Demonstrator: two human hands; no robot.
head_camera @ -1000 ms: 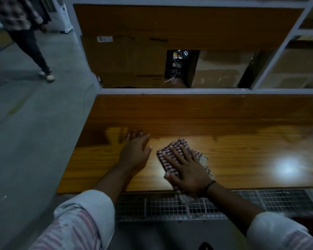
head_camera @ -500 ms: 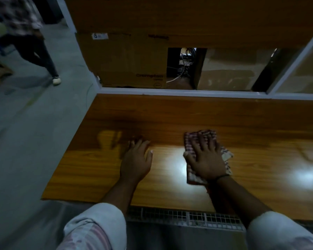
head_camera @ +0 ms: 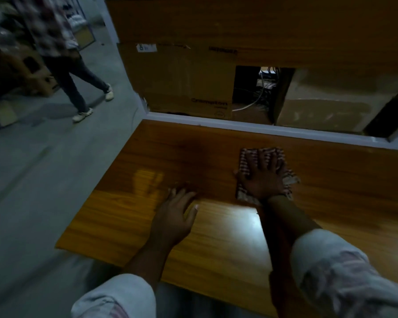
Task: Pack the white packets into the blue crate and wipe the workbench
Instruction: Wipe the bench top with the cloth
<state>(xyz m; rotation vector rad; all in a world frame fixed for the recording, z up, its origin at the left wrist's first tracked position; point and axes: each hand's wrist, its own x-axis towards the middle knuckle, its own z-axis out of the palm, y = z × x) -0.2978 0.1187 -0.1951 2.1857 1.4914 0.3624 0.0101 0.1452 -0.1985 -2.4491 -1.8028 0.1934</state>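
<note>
Right hand (head_camera: 261, 180): palm down, fingers straight and spread, pressing flat on the cloth (head_camera: 244, 158). Cloth is red-and-white checked, crumpled, with a frayed pale corner sticking out on the right of the hand. The hand covers most of it; only the edges show. It lies on the far part of the bench (head_camera: 216, 253), near the white rail (head_camera: 251, 128) along the back edge, not touching it.

Left hand (head_camera: 173, 216): palm down on the bare bench, fingers straight, slightly apart, holding nothing. It sits nearer than the right hand and to its left, apart from the cloth. Both forearms are bare, pale sleeves (head_camera: 345, 271) pushed up.

Bench is glossy orange-brown wood grain, with a bright glare patch (head_camera: 236, 218) between the arms and a dark shadow across the far half.

Behind the rail: a big cardboard box (head_camera: 182, 79) with blurred print and a small white label (head_camera: 146, 47), a second box (head_camera: 326, 99) to the right, and cables (head_camera: 263, 88) in the dark gap between them. A wood panel (head_camera: 262, 26) runs above.

Left of the bench is grey floor (head_camera: 32, 191), where another person (head_camera: 62, 53) in a checked shirt, dark trousers and pale shoes is mid-stride, well apart from the bench. More cartons (head_camera: 16, 70) beyond, blurred.
</note>
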